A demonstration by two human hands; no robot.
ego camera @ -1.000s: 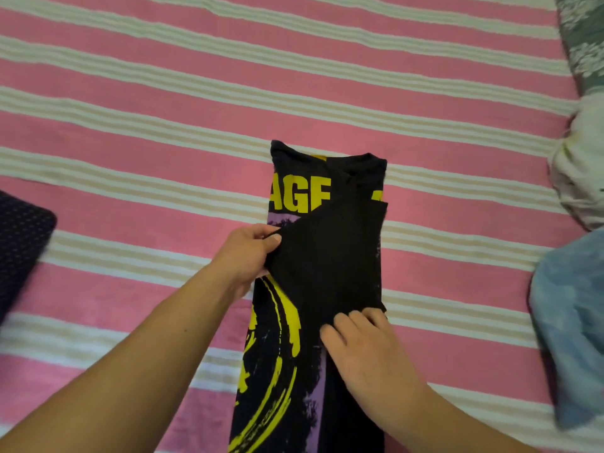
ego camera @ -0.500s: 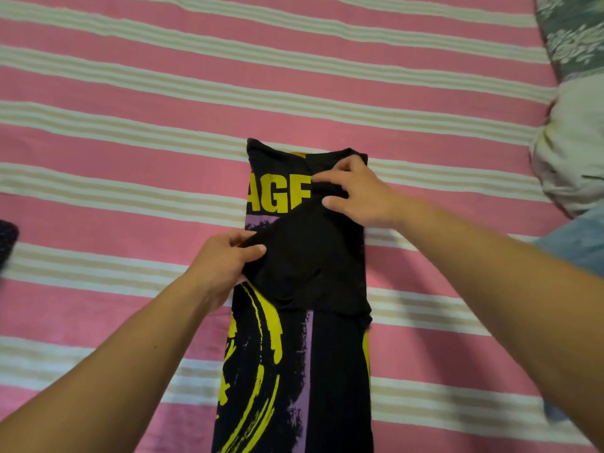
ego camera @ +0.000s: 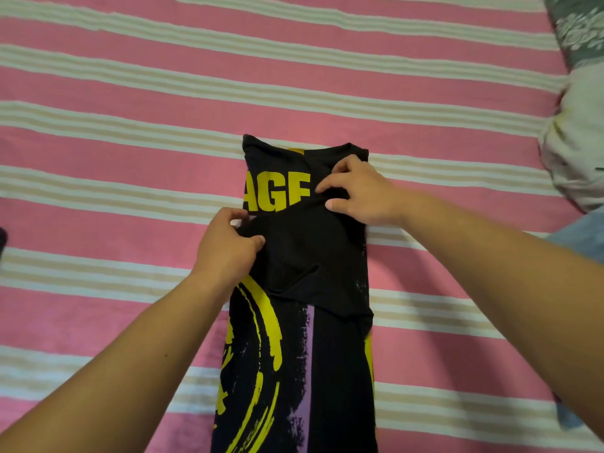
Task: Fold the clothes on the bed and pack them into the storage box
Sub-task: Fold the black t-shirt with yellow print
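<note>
A black T-shirt (ego camera: 304, 322) with yellow and purple print lies lengthwise on the pink striped bed (ego camera: 130, 132), folded into a narrow strip with its collar at the far end. A sleeve flap is folded across its upper part. My left hand (ego camera: 225, 250) pinches the left edge of that flap. My right hand (ego camera: 356, 191) pinches the flap's upper right corner near the collar, beside the yellow letters "AGE". No storage box is in view.
At the right edge lie a white garment (ego camera: 575, 148), a light blue garment (ego camera: 581, 237) and a green floral cloth (ego camera: 578, 31). A dark item (ego camera: 2, 240) peeks in at the left edge.
My right hand left the shirt's lower middle and moved up to grip the flap near the collar. My left hand stayed on the flap's left edge. The view drifted slightly left.
</note>
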